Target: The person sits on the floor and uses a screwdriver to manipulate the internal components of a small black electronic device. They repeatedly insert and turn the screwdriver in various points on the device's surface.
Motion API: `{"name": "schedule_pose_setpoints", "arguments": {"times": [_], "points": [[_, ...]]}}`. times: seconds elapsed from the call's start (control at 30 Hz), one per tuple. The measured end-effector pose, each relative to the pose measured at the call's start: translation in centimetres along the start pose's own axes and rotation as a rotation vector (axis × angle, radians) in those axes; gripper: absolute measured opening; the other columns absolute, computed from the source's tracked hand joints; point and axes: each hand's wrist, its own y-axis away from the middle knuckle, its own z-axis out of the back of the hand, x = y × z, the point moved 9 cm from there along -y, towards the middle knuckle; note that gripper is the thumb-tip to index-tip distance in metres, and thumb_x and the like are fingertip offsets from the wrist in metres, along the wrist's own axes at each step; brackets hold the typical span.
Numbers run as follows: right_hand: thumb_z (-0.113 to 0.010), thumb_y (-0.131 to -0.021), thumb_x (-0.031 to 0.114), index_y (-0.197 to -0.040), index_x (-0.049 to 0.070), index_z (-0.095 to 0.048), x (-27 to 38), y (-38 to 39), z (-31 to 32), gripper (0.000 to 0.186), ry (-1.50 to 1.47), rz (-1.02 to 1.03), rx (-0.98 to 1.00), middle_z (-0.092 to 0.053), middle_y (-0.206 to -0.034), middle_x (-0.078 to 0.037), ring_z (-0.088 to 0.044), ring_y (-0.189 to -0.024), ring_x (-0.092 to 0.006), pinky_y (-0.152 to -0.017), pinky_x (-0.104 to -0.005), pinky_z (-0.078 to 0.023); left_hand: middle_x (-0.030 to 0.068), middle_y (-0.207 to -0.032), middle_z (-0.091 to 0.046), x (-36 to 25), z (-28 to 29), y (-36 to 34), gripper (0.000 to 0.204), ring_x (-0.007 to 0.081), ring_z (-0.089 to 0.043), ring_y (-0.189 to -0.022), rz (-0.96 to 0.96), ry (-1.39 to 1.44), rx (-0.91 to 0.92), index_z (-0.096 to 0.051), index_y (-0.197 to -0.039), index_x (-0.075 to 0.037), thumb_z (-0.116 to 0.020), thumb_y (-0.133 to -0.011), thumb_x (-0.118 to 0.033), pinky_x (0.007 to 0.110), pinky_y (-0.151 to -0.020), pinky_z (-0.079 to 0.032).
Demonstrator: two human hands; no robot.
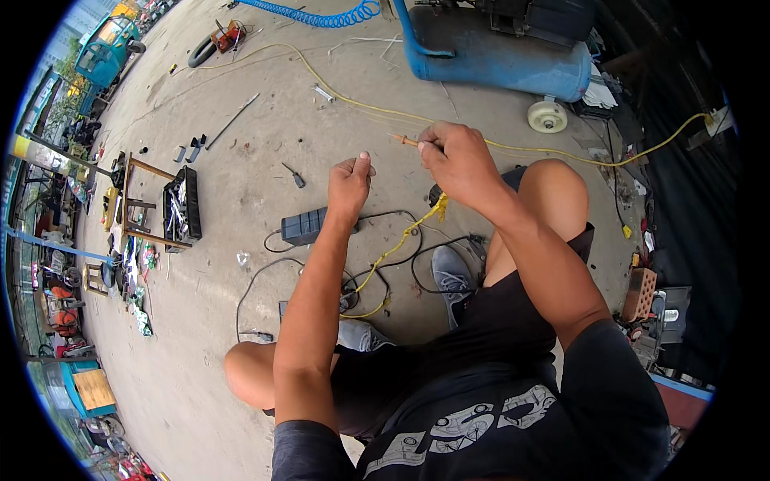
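My right hand [457, 156] is closed round a slim orange-brown pointed tool [407, 140], with its thin tip toward the left. To the left, my left hand [350, 184] is held up, fingers curled and thumb raised; whether something small sits in its pinch is hidden. The two hands are apart, above the concrete floor. Below them lies a black ribbed box [304, 227] with black cables [393, 215] running from it. A frayed yellow cord [409, 232] hangs under my right hand and trails down among the cables.
A blue air compressor [505, 72] with a pale wheel [547, 116] stands ahead. A yellow hose [345, 98] crosses the floor. On the left are a black toolbox [183, 204], a wooden stool frame [132, 200] and a small screwdriver [297, 178]. Bricks [639, 295] lie at right.
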Motion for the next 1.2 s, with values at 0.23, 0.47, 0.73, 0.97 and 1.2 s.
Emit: {"name": "schedule_pose_setpoints", "arguments": {"times": [0.23,0.47,0.73,0.97,1.2], "points": [[-0.066,-0.093,0.015,-0.102,-0.006,-0.072,-1.7,0.3,0.7,0.024,0.158,-0.045,0.067,-0.075,-0.079,-0.017,-0.073,-0.072,-0.0291,-0.071,-0.0413,-0.056,0.0122,-0.089,-0.075,-2.3,-3.9,2.6,0.019,0.0180,-0.071,-0.081,-0.545,-0.525,-0.098,-0.074,-0.107,0.005,-0.072,-0.099,-0.012,0.031,-0.075,-0.056],[-0.068,-0.090,0.015,-0.104,-0.008,-0.070,-1.4,0.8,0.7,0.027,0.217,-0.040,0.037,-0.074,-0.083,-0.024,-0.073,-0.080,-0.0407,-0.076,-0.0468,-0.056,0.0233,-0.130,-0.070,-0.6,-6.0,3.4,0.062,0.0321,-0.068,-0.121,0.092,0.133,0.367,-0.060,-0.140,0.008,-0.061,-0.108,-0.045,0.045,-0.105,-0.053],[-0.068,-0.088,0.014,-0.097,-0.009,-0.068,0.2,1.2,-2.8,0.025,0.219,-0.033,0.165,-0.072,-0.091,-0.032,-0.072,-0.092,-0.0469,-0.082,-0.0561,-0.055,0.0166,-0.149,-0.059,-5.1,-9.6,8.4,0.081,0.0308,-0.058,-0.137,0.132,0.424,0.485,-0.049,-0.150,0.001,-0.035,-0.110,-0.067,0.048,-0.120,-0.038],[-0.070,-0.089,0.016,-0.096,-0.008,-0.073,1.9,1.2,-2.8,0.025,0.137,-0.008,0.189,-0.074,-0.086,-0.028,-0.074,-0.082,-0.0450,-0.076,-0.0498,-0.057,0.0059,-0.099,-0.066,-6.2,-8.2,8.8,0.066,0.0169,-0.057,-0.082,0.053,0.396,0.497,-0.061,-0.120,-0.005,-0.032,-0.112,-0.064,0.035,-0.074,-0.046],[-0.068,-0.094,0.016,-0.096,-0.007,-0.075,3.0,0.4,0.8,0.024,0.075,0.091,0.160,-0.075,-0.082,-0.022,-0.075,-0.075,-0.0322,-0.070,-0.0438,-0.058,0.0068,-0.075,-0.058,-8.2,-6.7,9.6,0.047,0.0192,-0.055,-0.065,0.036,0.308,0.451,-0.059,-0.126,0.003,-0.050,-0.113,-0.041,0.039,-0.073,-0.050]]}}
